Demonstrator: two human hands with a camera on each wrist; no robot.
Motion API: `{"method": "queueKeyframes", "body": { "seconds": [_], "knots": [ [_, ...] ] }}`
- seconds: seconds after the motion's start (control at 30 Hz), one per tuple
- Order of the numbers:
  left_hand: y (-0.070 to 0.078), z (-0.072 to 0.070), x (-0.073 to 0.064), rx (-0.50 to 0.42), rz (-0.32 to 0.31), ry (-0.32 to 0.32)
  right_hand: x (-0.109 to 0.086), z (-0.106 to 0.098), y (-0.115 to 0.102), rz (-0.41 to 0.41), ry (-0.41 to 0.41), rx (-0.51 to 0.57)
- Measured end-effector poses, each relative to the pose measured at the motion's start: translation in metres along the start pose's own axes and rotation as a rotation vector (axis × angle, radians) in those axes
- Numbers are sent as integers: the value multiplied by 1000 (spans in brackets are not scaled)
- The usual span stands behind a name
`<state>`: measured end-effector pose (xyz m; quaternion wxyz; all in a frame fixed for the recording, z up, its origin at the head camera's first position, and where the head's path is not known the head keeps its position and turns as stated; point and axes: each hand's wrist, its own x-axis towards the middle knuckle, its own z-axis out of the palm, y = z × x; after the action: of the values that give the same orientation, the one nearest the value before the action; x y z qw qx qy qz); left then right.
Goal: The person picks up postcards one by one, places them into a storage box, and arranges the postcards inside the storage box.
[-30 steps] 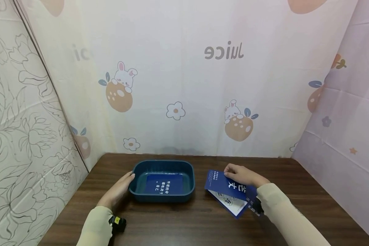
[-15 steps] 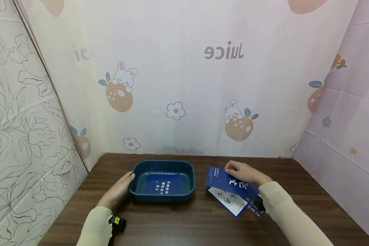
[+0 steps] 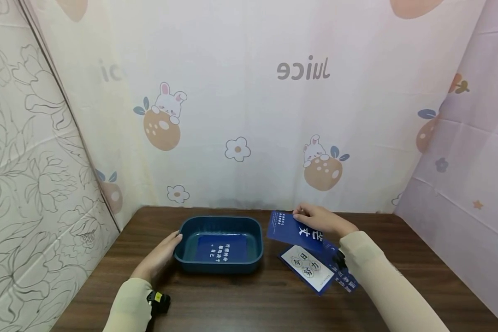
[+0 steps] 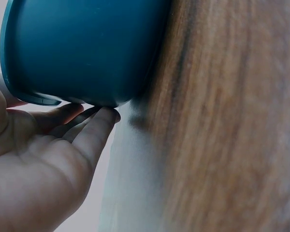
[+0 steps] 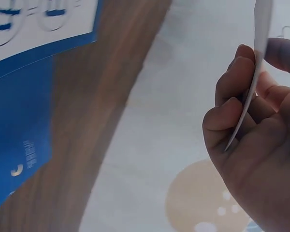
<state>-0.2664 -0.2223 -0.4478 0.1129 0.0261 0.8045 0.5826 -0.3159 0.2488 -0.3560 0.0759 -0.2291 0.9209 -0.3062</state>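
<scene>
My right hand [image 3: 321,217] pinches a blue card [image 3: 289,229] with white characters, lifted at its left end above the other cards. In the right wrist view, the card [image 5: 249,96] is edge-on between thumb and curled fingers. Beneath lie a white card with a blue border [image 3: 307,267] and another blue card [image 3: 346,279], partly covered. At the left end of a dark teal tray [image 3: 217,267], my left hand [image 3: 162,253] touches the outer wall, its fingers [image 4: 94,133] fairly straight in the left wrist view. A blue card [image 3: 228,249] with white writing lies in the tray.
A brown wooden table [image 3: 232,304] carries everything. Printed cloth [image 3: 240,106] hangs behind it, with more hangings at both sides. A small black device [image 3: 159,302] is strapped to the left wrist.
My right hand has raised the blue card and moved it up and slightly left, uncovering more of the white card. The left hand and the tray stay put.
</scene>
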Motion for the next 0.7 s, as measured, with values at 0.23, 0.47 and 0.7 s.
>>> {"method": "queueKeyframes", "body": {
  "seconds": [0.23,0.47,0.7],
  "knots": [
    [-1,-1,0,-1,-6,4,11,0,-18,-18,-24,-10],
    [-1,-2,-1,4,-9,4,25,6,-37,18,-46,0],
    [0,0,0,2,-5,4,49,19,-60,-44,-66,-100]
  ]
}}
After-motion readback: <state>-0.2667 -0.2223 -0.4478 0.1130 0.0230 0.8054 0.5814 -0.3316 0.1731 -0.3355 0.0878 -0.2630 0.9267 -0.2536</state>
